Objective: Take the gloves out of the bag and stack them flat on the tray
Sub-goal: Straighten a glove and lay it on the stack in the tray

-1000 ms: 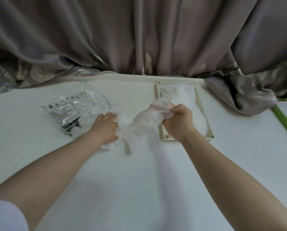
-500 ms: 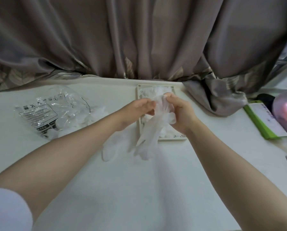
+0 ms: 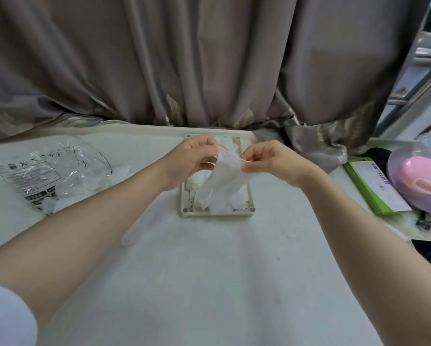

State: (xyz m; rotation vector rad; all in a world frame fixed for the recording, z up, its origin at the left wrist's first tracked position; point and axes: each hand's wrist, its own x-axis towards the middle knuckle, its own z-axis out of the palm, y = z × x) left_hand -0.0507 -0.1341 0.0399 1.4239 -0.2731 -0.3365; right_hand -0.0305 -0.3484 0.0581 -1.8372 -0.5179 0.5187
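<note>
The left hand (image 3: 192,162) and the right hand (image 3: 272,161) each pinch the top edge of one thin white glove (image 3: 222,181). It hangs down from the fingers over the tray (image 3: 215,214), which holds more gloves. Left of the fingers lies the clear bag (image 3: 47,173) with gloves inside. Bare table (image 3: 209,270) lies under the arms.

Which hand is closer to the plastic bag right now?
Left. The left hand holds the glove nearer the plastic bag; the right hand is farther, beyond the glove.
</note>
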